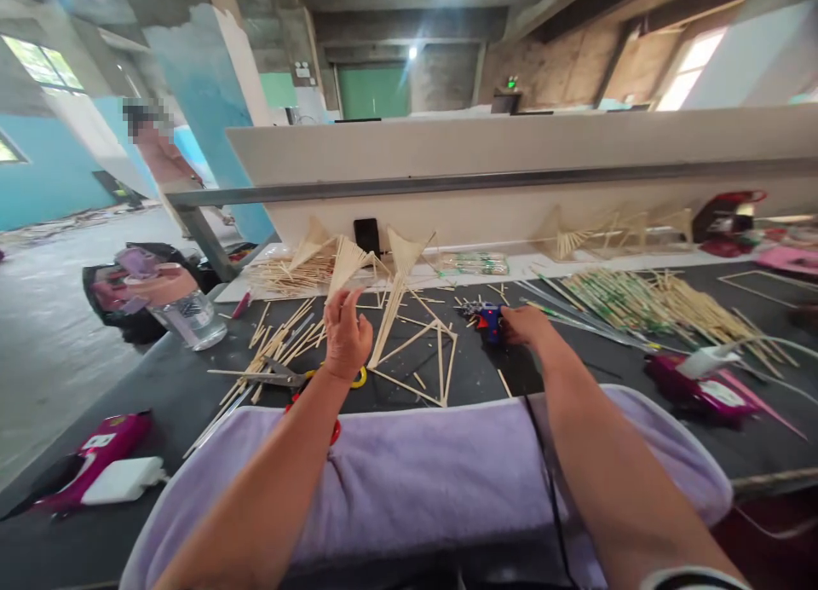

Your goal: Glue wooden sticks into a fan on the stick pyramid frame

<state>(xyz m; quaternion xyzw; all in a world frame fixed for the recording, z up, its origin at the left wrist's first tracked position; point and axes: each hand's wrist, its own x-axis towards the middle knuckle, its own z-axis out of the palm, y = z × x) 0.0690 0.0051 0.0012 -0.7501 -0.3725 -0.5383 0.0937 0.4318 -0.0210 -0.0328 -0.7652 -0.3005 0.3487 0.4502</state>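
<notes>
My left hand (346, 334) hovers over the dark table (159, 385) with fingers loosely spread, holding nothing, just left of a flat frame of thin bamboo sticks (418, 351). A fan-shaped stick piece (345, 266) stands just beyond it. Further right, my right hand (525, 325) is closed on a blue glue gun (486, 320) lying on the table; its black cord (540, 454) runs back over a lilac cushion (415, 471) under my forearms. Yellow-handled scissors (300, 377) lie beneath my left wrist.
Loose sticks (281, 338) scatter at left; a long pile of sticks (652, 304) lies at right. A water bottle (182, 304) and a bag (115, 309) sit at the left edge. Magenta glue guns (699, 390) (95, 454) lie on both sides. A person (163, 159) stands far left.
</notes>
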